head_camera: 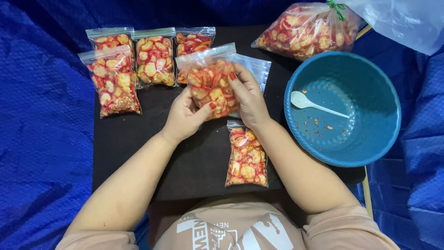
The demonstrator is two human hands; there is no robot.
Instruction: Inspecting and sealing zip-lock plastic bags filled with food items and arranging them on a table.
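I see left hand [185, 118] and right hand [249, 99] both pinching filled zip bag [210, 83], lifted above tabletop [194, 157], left of blue bowl [342, 109]. Risk: seal left partly open, chips spill.

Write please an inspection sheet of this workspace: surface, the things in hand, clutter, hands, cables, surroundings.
Surface: black tabletop.
Things in hand: filled zip bag of red-and-yellow slices.
Clutter: four filled bags at the far left, one filled bag near the body, empty bags under the held one, teal bowl with white spoon, large tied bag.
Hands: left hand and right hand both grip the zip bag.
Cables: nothing seen.
Surroundings: blue tarp.
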